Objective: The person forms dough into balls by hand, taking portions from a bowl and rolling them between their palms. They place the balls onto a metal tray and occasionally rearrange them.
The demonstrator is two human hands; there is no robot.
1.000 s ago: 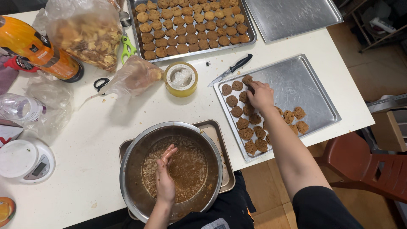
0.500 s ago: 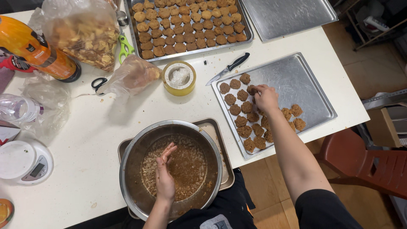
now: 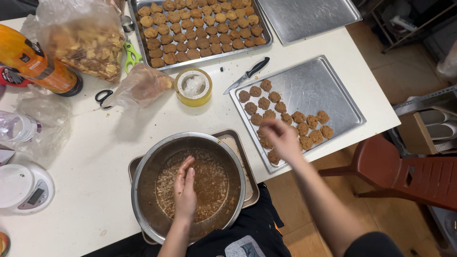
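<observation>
The left hand (image 3: 184,190) rests fingers-down in the brown mixture inside the metal bowl (image 3: 147,162). Right of the bowl, the right hand (image 3: 281,138) (blurred) hovers over a steel tray (image 3: 323,85) of browned patties (image 3: 304,126); a knife (image 3: 247,75) lies beyond.

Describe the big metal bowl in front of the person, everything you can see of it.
The metal bowl is round, deep and steel-looking, with a thin rolled rim and dulled, smeared inner walls. It sits upright at the near edge of the white table, resting on a shallow rectangular tray whose corners stick out around it. Its bottom holds a layer of brown, grainy mixture. The left hand reaches in over the near rim, fingers flat on the mixture. The right hand is outside it.
</observation>
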